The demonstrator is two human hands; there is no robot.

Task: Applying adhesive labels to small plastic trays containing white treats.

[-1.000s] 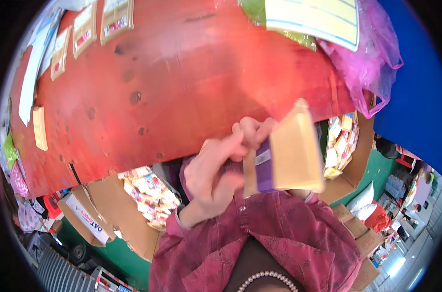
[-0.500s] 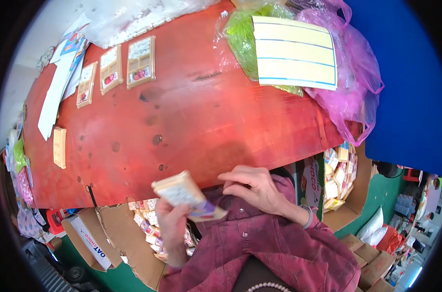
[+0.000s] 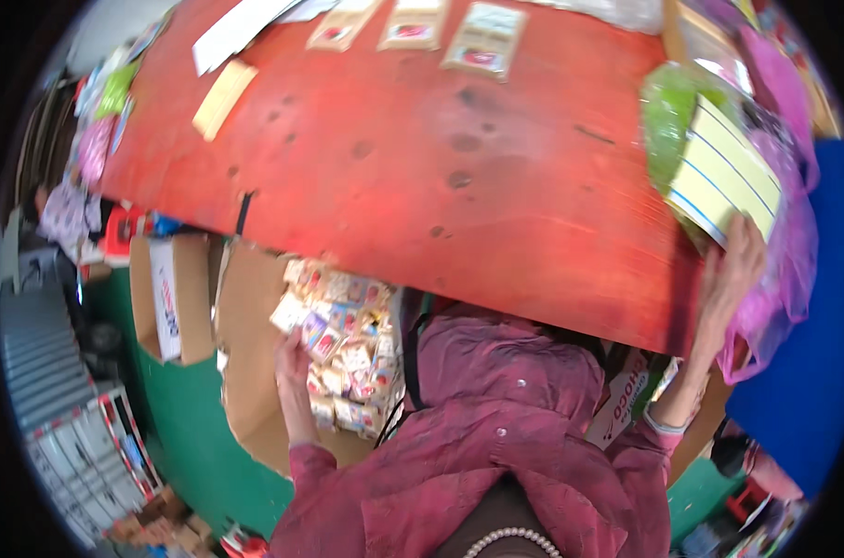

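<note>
Packets (image 3: 340, 349) under left hand (image 3: 292, 358), perhaps touching.

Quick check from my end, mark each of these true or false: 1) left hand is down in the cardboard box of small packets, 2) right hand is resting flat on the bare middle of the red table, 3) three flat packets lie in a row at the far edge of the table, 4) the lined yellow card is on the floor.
1) True. The left hand reaches into the cardboard box among the small packets.
2) False. The right hand is at the table's right edge, against the lined yellow card and the pink bag.
3) True. Three flat packets lie side by side on the red table.
4) False. The card lies on the bags at the table's right end.
</note>
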